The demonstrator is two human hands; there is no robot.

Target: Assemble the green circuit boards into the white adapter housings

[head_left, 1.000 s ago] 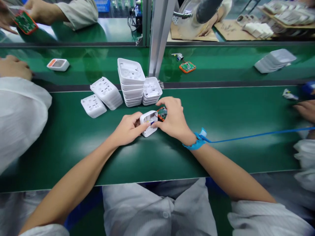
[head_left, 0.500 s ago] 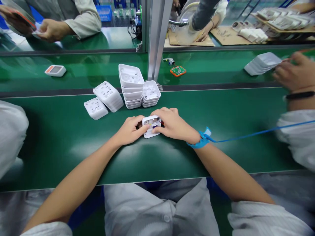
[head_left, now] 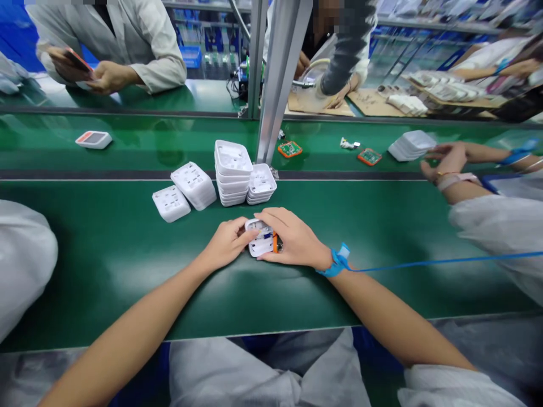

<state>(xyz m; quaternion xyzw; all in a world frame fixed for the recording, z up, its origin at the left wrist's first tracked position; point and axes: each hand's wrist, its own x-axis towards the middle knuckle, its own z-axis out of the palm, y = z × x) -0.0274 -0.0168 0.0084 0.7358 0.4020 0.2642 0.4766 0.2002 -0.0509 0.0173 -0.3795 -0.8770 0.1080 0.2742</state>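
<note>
Both hands meet at a small white plastic housing [head_left: 260, 246], open side up, just above the green work surface. My left hand [head_left: 227, 244] grips its left edge, with the thumb reaching over the inside. My right hand [head_left: 292, 240] is curved over the right side, thumb at the near edge. An orange-rimmed part [head_left: 275, 243] shows between the right palm and the housing, mostly covered by that hand. Small parts, one of them dark blue, lie inside the housing. A blue wrist strap [head_left: 336, 262] with a cord circles my right wrist.
Beyond my hands stand stacked white housings [head_left: 233, 183], smaller stacked shells [head_left: 260, 186] and tilted stacks [head_left: 194, 185]. On the belt lie orange-rimmed circuit boards [head_left: 369, 157] and a white-and-orange device [head_left: 94, 139]. A metal post [head_left: 275, 79] rises ahead. A co-worker's hands [head_left: 452, 161] are at the right.
My view has tilted up. My right hand has turned further over the housing, and the orange-rimmed part now shows beside it. Another circuit board and connector have appeared on the belt at the right.
</note>
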